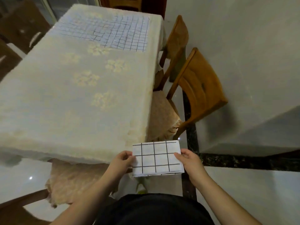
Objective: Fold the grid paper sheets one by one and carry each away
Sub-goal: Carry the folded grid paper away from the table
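We hold the folded grid sheet low in the middle of the frame, off the near corner of the table, our left hand pinching its left edge and our right hand pinching its right. It looks light and limp, several layers thick now (so a touch stiffer than a single sheet), and we judge the side edges the best hold, lest the folds spring open. More unfolded grid sheets lie flat at the upper middle of the frame, on the table's far end.
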{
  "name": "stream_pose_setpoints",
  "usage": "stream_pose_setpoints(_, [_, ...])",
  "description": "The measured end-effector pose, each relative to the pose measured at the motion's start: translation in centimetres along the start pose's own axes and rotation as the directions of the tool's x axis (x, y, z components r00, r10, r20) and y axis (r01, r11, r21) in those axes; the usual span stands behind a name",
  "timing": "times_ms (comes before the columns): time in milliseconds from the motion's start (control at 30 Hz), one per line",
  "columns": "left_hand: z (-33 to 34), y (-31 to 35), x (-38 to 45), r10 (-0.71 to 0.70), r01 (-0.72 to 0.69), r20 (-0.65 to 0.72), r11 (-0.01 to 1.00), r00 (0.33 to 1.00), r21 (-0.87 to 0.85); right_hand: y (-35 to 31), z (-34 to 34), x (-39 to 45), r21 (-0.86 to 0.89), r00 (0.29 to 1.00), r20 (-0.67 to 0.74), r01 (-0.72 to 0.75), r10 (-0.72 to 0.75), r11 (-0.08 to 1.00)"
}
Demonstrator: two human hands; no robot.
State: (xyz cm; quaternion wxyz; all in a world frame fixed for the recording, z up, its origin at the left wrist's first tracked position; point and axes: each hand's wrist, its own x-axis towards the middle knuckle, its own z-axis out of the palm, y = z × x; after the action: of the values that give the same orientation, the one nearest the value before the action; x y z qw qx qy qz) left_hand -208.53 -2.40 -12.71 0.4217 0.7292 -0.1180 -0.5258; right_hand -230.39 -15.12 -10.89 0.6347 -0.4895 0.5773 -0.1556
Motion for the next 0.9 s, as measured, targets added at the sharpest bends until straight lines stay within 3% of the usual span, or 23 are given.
stream_pose_setpoints(100, [-1.3,0.4,1.2,-0.011,0.011,-0.028,1.000,1.000,-0.008,-1.7,1.3,2.1,-0.029,0.999,0.042,-0.025,0.026,0.999])
stream_pose_setpoints(300, [-2.6,0.5,3.2,-0.078,0.047,-0.151,0.979,0.986,-0.199,-5.9,4.7,7.9,-0.136,0.980,0.191,-0.023,0.049,0.990])
stream_pose_setpoints(467, [-2.5,0.3,4.9,-0.161,0.065,-0.264,0.939,0.951,-0.339,-8.0,7.1,13.9,-0.322,0.944,0.321,0.032,0.078,0.946])
stream_pose_setpoints(700, [-1.2,0.8,6.9,-0.312,0.072,-0.368,0.839,0.876,-0.539,-12.3,11.2,22.0,-0.503,0.835,0.548,0.280,0.051,0.818])
stream_pose_setpoints(900, [0.4,1.5,8.5,-0.419,0.035,-0.505,0.794,0.755,-0.607,-14.8,15.4,26.1,-0.586,0.718,0.691,0.490,0.082,0.645])
